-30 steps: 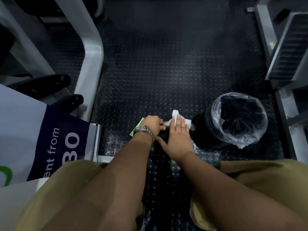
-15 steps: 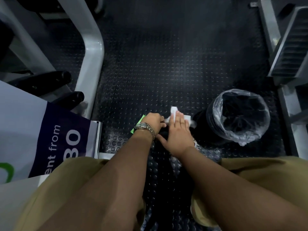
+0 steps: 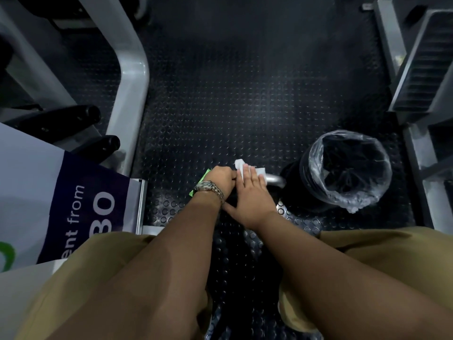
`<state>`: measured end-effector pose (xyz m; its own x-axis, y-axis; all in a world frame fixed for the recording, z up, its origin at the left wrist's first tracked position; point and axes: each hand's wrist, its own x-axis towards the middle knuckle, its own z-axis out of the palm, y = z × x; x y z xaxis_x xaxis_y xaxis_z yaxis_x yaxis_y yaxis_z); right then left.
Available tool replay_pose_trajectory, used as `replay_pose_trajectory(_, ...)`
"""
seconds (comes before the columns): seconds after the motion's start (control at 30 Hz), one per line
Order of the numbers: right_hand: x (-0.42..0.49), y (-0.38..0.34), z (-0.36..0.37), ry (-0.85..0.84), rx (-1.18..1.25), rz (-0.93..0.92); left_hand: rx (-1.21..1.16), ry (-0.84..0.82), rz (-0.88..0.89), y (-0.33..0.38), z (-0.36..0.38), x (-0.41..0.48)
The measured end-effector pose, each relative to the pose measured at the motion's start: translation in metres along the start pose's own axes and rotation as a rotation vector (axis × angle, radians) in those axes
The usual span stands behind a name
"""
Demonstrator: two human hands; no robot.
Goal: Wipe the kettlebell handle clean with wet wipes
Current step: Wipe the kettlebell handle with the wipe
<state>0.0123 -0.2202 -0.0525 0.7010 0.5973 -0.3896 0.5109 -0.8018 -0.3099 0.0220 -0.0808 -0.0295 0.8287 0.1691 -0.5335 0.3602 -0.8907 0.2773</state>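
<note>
Beside the plastic-lined bin, left hand curled round the kettlebell handle, right hand flat-fingered on the wipe.

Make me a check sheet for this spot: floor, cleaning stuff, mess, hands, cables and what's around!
Surface: black studded rubber floor.
Job's things: white wipe lies over the grey kettlebell handle.
Clutter: green packet partly hidden beneath the left hand; black bin with clear liner on the right.
Hands: right hand presses the wipe with straight fingers; left hand, wearing a watch, is curled beside it, its grip hidden.
Cables: nothing seen.
Surroundings: grey machine frame and banner on the left, ridged steps on the right.
</note>
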Motion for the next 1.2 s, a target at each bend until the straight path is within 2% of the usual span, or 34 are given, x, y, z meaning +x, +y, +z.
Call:
replay_pose_trajectory(0.1, -0.012, 0.003, 0.006, 0.026, -0.014, -0.028, 0.019, -0.005, 0.005, 0.001, -0.001, -0.001)
replay_pose_trajectory(0.23, -0.018, 0.013, 0.007, 0.069, -0.034, 0.089, 0.025, -0.051, -0.004, 0.002, -0.003, 0.003)
replay_pose_trajectory(0.33, -0.001, 0.009, -0.007, 0.001, 0.000, 0.140, -0.007, -0.058, -0.019, 0.000, -0.003, 0.004)
replay_pose_trajectory(0.43, 0.008, 0.001, -0.012, -0.062, -0.022, 0.053, -0.021, -0.019, -0.004, -0.001, -0.001, 0.001)
replay_pose_trajectory(0.53, -0.001, -0.002, -0.006, -0.048, -0.024, -0.010, -0.013, -0.011, 0.002, -0.002, 0.001, 0.002)
replay_pose_trajectory(0.73, -0.015, 0.012, -0.001, 0.055, -0.034, 0.161, 0.001, -0.028, 0.000, 0.000, -0.001, 0.004)
replay_pose_trajectory(0.97, -0.002, -0.002, -0.001, -0.008, -0.022, -0.020, 0.004, 0.015, 0.009, -0.001, 0.002, -0.001)
replay_pose_trajectory(1.1, -0.021, 0.010, 0.010, 0.072, -0.084, 0.024, 0.017, -0.028, 0.020, 0.001, -0.003, 0.002)
replay_pose_trajectory(1.2, -0.013, 0.012, 0.006, 0.087, -0.044, 0.089, 0.024, -0.028, 0.020, 0.001, -0.003, 0.003)
